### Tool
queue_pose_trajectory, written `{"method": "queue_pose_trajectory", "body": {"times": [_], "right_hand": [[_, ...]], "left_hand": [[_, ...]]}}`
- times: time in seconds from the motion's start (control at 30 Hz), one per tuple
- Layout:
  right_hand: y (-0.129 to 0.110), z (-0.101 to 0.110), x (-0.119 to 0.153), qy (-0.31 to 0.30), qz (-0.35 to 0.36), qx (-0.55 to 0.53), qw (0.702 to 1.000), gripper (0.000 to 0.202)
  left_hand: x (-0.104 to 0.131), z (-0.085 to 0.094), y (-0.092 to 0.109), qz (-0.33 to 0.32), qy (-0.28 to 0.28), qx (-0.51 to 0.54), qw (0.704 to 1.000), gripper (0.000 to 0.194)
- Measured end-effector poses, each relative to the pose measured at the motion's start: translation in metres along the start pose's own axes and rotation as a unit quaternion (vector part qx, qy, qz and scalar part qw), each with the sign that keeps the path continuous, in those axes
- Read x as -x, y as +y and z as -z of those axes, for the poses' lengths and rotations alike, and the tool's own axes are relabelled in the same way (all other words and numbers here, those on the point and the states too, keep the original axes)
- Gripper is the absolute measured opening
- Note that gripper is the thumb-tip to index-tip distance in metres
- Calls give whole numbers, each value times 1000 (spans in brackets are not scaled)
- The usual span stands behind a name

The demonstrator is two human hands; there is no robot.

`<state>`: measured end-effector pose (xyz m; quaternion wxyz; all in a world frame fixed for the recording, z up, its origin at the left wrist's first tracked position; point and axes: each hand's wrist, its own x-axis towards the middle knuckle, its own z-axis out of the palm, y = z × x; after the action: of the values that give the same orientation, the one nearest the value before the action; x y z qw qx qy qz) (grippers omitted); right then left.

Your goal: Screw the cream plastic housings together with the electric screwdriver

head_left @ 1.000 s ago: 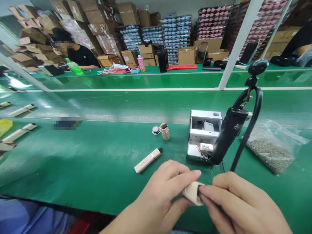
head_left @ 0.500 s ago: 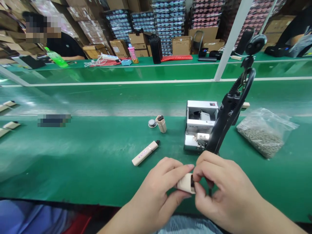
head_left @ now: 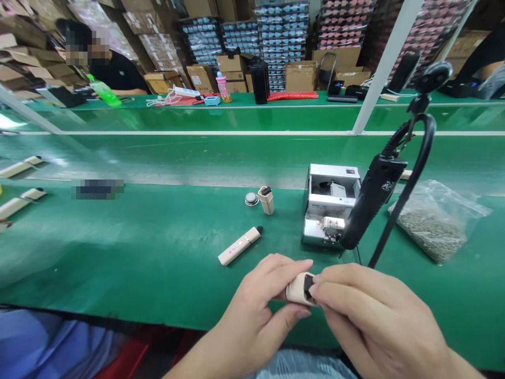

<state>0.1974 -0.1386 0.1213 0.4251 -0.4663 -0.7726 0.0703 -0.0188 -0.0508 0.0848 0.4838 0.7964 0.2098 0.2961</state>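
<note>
While our left hand (head_left: 260,300) pinches one beige shell (head_left: 296,289) w/ thumb & fingers just above the green surface (head_left: 158,263), our right hand (head_left: 374,321) grips its dark end. Nearby: 1 beige stick (head_left: 239,246), 1 small shell (head_left: 267,200), 1 disc (head_left: 251,199), 1 metal box (head_left: 331,210), 1 screw bag (head_left: 434,221).
</note>
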Motion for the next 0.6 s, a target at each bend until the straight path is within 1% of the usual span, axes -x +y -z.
{"method": "queue_pose_trajectory", "body": {"times": [0.1, 0.2, 0.3, 0.47, 0.6], "right_hand": [[-1, -3, 1, 37, 1, -10, 999, 16], [-1, -4, -2, 35, 2, -16, 999, 16], [-2, -3, -5, 50, 3, -17, 999, 10], [-4, -1, -15, 28, 17, -10, 999, 14], [-2, 1, -23, 4, 27, 20, 999, 16]], "left_hand": [[1, -2, -1, -8, 3, 3, 1000, 56], [2, -3, -1, -14, 5, 5, 1000, 56], [2, -2, -1, -26, 14, 13, 999, 54], [0, -1, 1, -28, 19, 28, 999, 53], [0, 0, 2, -19, 27, 27, 999, 54]]}}
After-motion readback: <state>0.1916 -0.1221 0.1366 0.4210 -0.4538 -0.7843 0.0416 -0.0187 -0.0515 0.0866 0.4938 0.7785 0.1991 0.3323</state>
